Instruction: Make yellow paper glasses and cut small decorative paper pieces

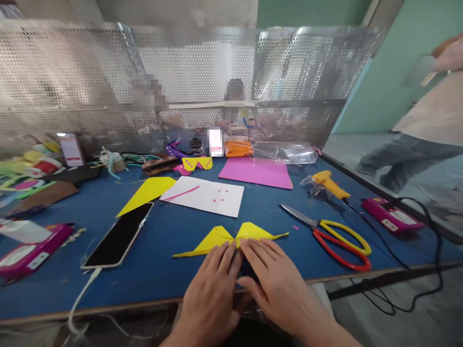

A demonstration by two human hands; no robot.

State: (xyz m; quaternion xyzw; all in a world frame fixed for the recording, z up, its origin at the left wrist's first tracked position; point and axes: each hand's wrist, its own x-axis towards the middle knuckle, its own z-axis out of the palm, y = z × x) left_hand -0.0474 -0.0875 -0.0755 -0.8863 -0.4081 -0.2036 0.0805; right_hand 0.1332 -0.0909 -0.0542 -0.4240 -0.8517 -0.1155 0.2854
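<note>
A yellow foam-like sheet cutout (249,230) with two peaked halves and thin side strips lies near the table's front edge. Flat over its left half, my left hand (213,279) rests with fingers stretched out. My right hand (269,277) presses on the other half, fingers also extended, its thumb pointing towards the left hand. The cutout's lower middle is hidden under my fingers. Beyond it is a white sheet (206,196) bearing a pink strip and several tiny pink squares. Scissors (325,233) with red and yellow handles lie to the right, blades open.
A dark-screened phone (119,236) on a charging cable lies left. Behind are a yellow sheet (146,192), a finished-looking yellow mask (197,165) and a pink sheet (256,172). A yellow glue gun (330,184) and magenta power box (390,215) sit right. A person (434,106) stands beyond.
</note>
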